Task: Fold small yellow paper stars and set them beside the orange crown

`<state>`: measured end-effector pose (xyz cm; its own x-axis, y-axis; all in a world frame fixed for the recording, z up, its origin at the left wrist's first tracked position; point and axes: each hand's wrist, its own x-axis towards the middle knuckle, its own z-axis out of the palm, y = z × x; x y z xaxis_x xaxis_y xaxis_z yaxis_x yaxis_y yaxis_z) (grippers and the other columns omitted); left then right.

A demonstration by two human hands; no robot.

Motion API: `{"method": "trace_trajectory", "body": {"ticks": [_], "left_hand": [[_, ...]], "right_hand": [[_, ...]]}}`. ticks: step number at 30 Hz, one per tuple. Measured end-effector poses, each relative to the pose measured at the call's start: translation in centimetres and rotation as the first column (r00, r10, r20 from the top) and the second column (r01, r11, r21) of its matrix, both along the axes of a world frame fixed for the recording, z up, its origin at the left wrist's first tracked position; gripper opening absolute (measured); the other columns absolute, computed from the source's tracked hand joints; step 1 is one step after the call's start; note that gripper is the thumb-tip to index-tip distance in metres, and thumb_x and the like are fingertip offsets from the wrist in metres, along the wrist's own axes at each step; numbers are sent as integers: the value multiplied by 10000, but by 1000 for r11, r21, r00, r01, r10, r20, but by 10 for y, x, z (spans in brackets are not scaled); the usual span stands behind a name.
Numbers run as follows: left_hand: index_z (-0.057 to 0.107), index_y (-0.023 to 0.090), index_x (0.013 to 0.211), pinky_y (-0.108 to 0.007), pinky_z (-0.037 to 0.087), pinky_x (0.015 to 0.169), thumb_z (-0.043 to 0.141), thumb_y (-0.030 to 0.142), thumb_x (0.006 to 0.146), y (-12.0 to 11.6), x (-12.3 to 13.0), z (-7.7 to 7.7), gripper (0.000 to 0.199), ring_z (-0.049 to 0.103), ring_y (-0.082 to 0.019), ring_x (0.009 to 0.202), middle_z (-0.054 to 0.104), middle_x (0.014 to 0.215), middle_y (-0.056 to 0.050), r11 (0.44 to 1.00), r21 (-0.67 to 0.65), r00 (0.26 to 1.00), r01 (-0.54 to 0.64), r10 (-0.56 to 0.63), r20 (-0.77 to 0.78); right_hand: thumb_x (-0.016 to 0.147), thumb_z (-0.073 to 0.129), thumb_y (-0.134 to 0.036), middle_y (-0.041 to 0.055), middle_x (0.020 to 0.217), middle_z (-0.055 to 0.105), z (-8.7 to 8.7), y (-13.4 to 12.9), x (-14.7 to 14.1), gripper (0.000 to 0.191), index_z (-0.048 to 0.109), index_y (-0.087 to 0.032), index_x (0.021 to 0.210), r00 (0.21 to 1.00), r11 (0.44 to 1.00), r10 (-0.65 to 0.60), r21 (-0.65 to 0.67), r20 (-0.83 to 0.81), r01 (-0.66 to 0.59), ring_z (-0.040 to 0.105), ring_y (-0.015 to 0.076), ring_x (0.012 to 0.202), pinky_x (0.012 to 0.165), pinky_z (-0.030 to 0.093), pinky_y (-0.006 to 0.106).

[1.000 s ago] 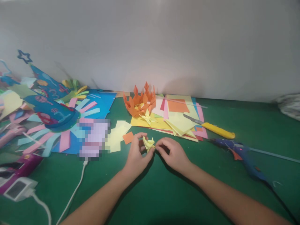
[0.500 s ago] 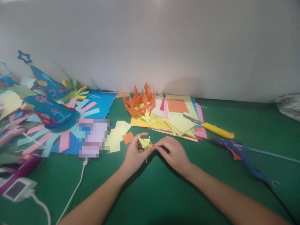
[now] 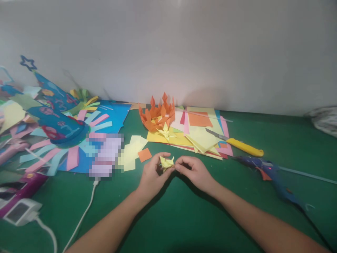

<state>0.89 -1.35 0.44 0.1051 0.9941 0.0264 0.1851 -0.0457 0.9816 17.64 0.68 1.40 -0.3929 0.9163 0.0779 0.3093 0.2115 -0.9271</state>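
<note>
A small folded yellow paper flower (image 3: pixel 166 162) is held over the green table between my two hands. My left hand (image 3: pixel 153 175) is closed around it, with the thumb below and the fingers curled behind. At its right edge my right hand (image 3: pixel 193 171) pinches with thumb and forefinger; the exact spot gripped is covered by the fingertips. Beyond them lies a second yellow paper flower (image 3: pixel 166 133), petals spread, in front of an orange folded paper crown (image 3: pixel 155 117). To the left of my left hand is a small orange paper square (image 3: pixel 144 155).
Paper sheets (image 3: pixel 202 138) are stacked behind my hands. A yellow utility knife (image 3: pixel 244 147), blade out, and a blue glue gun (image 3: pixel 273 175) lie at right. Left are blue paper cones (image 3: pixel 58 123), pale yellow paper pieces (image 3: pixel 131 154), a blurred-out lilac object (image 3: pixel 106 156) and a white cable (image 3: pixel 88 207).
The yellow flower has turned in my left hand and shifted slightly right, its petals now pointing up. My right hand has moved a little right and down, still pinching. Everything else stays put.
</note>
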Motion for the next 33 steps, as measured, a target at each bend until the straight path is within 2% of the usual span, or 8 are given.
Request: {"method": "trace_trajectory", "body": {"ticks": [3,6,9,12,16,20,25,33], "left_hand": [[560,202,1032,-230,488,681,655,241,737,-1,1,1,312,603,-122,731,633,896,-28,999,36,1000,-18,18,-23],[524,192,1030,-225,487,656,666,241,724,1,1,1,341,601,-117,705,635,836,-17,997,-76,994,-9,17,110],[489,177,1032,-219,488,639,698,237,687,7,1,1,408,604,-109,672,624,757,6,980,-201,960,-2,58,274],[478,165,1033,-232,504,653,724,237,657,10,0,2,455,615,-103,642,625,737,15,959,-282,930,10,95,356],[481,156,1033,-251,519,650,747,231,633,11,-1,2,486,622,-108,629,627,730,13,942,-334,918,35,102,383],[483,157,1027,-232,510,630,742,216,640,10,-1,2,469,613,-96,618,620,728,19,944,-327,922,49,83,378],[488,164,999,-224,506,654,750,200,621,10,1,2,461,596,-86,634,617,725,29,951,-303,918,53,73,390],[475,163,957,-233,519,659,767,195,589,8,2,3,471,596,-93,660,631,720,25,949,-311,900,57,86,427]], "right_hand": [[822,534,-309,-26,574,533,1,1,0,225,550,-173,644,997,996,37,-84,-60,-42,488,111,546,538,395,224],[819,551,-292,-13,593,575,-2,1,0,195,590,-168,673,999,998,-10,-65,-34,8,524,119,562,550,419,231],[815,589,-259,19,709,652,-5,0,0,102,648,-184,781,993,983,-113,147,41,106,579,148,653,615,448,261],[837,593,-227,23,747,681,-7,-1,0,84,668,-212,805,989,923,-106,380,104,59,594,159,703,676,448,288],[864,571,-204,22,779,699,-7,-2,2,99,668,-225,865,988,857,-80,515,135,-1,595,157,710,679,442,294],[870,557,-189,22,762,692,-8,-3,2,112,662,-220,851,984,839,-74,543,165,-28,588,157,697,658,438,295],[843,567,-176,21,721,667,-8,-5,0,97,636,-209,783,982,858,-133,512,136,45,588,155,684,649,446,290],[821,551,-142,8,692,645,-6,-7,-2,110,599,-204,744,984,871,-109,490,140,27,561,145,663,639,424,276]]}}
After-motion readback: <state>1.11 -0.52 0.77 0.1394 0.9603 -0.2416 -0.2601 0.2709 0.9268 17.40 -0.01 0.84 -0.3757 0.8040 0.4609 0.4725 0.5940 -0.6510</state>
